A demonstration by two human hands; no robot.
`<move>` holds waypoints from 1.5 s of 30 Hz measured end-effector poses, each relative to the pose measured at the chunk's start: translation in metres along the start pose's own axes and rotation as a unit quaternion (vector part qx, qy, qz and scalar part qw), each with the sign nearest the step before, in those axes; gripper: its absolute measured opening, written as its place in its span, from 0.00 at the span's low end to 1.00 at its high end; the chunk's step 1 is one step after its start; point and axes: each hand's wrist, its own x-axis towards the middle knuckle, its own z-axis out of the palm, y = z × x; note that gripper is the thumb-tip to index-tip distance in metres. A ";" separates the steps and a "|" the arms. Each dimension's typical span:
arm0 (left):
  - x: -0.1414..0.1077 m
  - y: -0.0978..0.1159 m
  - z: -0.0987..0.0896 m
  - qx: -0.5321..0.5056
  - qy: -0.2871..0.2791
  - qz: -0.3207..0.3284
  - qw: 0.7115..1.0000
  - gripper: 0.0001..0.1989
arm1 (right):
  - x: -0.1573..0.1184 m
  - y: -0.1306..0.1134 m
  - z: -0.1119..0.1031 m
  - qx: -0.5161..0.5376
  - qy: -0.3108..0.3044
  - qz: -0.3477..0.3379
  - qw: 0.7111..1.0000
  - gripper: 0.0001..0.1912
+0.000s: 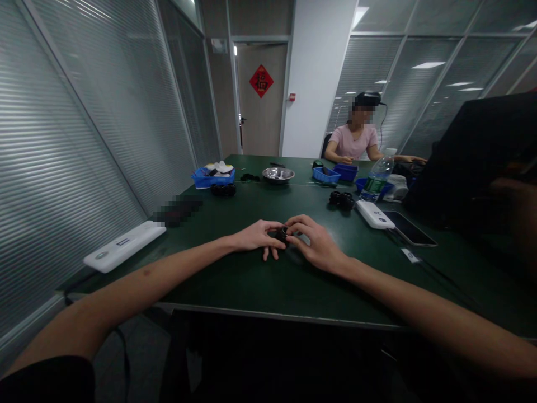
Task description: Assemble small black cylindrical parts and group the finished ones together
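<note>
Just over the green table [251, 285], my two hands meet around a small black round part [282, 234], whose exact kind I cannot make out. My left hand [260, 235] grips it from the left between thumb and fingers, the other fingers pointing down. From the right, the fingertips of my right hand [312, 240] pinch the same part. Much of it is hidden by the fingers. Beyond my hands, similar black round parts [342, 200] stand grouped at the right, with another group [223, 190] at the left.
Farther back are a blue bin [213, 178], a steel bowl [278, 176] and a smaller blue tray [326, 175]. A water bottle [376, 178], white power bank [375, 215] and phone [410, 228] lie right. Another white power bank [125, 246] is left. A person [356, 137] sits across.
</note>
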 end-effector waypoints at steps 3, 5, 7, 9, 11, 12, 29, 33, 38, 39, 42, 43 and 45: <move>0.001 -0.001 0.000 -0.006 0.004 -0.001 1.000 0.36 | -0.001 0.001 0.000 -0.006 -0.001 -0.005 1.000 0.05; 0.001 0.000 -0.001 -0.008 0.001 -0.002 1.000 0.35 | -0.001 0.001 0.000 -0.009 -0.001 -0.007 1.000 0.06; 0.000 0.001 0.000 -0.006 -0.003 -0.003 1.000 0.35 | -0.002 0.000 0.000 -0.014 -0.001 -0.002 1.000 0.06; 0.000 0.001 0.000 -0.001 -0.004 -0.003 1.000 0.35 | -0.002 -0.001 0.000 -0.019 0.000 0.008 1.000 0.07; 0.000 0.001 -0.001 0.003 -0.004 -0.001 1.000 0.36 | -0.002 -0.002 0.000 -0.020 -0.003 0.014 1.000 0.07; 0.000 0.001 -0.001 0.003 -0.005 0.000 1.000 0.36 | -0.002 -0.002 0.000 -0.019 -0.006 0.011 1.000 0.07; 0.001 -0.001 -0.002 0.008 -0.014 0.006 1.000 0.33 | -0.003 0.002 0.002 -0.018 -0.020 -0.015 1.000 0.06; 0.001 -0.002 -0.002 0.006 -0.012 0.009 1.000 0.32 | -0.003 0.004 0.003 -0.012 -0.027 -0.024 0.999 0.07; 0.000 -0.002 -0.002 0.005 -0.008 0.008 1.000 0.32 | -0.003 0.007 0.004 -0.002 -0.021 -0.029 0.999 0.08; 0.000 -0.002 -0.002 0.005 -0.007 0.007 1.000 0.32 | -0.003 0.008 0.005 -0.001 -0.020 -0.030 0.999 0.09; 0.000 -0.003 -0.003 0.006 -0.007 0.006 1.000 0.33 | -0.003 0.010 0.005 -0.001 -0.023 -0.032 0.999 0.10; 0.000 -0.003 -0.003 0.007 -0.009 0.007 1.000 0.33 | -0.003 0.009 0.005 -0.002 -0.026 -0.032 0.999 0.10; 0.001 -0.004 -0.003 0.007 -0.012 0.009 1.000 0.33 | -0.003 0.008 0.004 -0.004 -0.029 -0.031 0.999 0.10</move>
